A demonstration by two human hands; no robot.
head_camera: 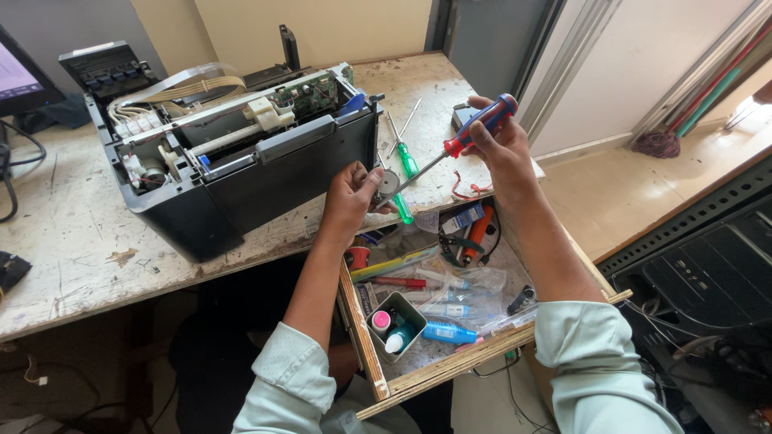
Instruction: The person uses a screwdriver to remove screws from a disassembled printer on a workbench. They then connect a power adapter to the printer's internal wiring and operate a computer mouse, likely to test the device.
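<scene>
Open wooden drawer (366, 341) sits below the opened printer (241, 153); right hand (503, 149) clamps a red-blue screwdriver (450, 149) beside it, left hand (350, 197) pinches its tip.

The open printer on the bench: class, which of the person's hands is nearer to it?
Left. The left hand is at the printer's front right corner, fingers by its edge. The right hand is further right, clear of it, gripping the red-and-blue screwdriver.
</scene>
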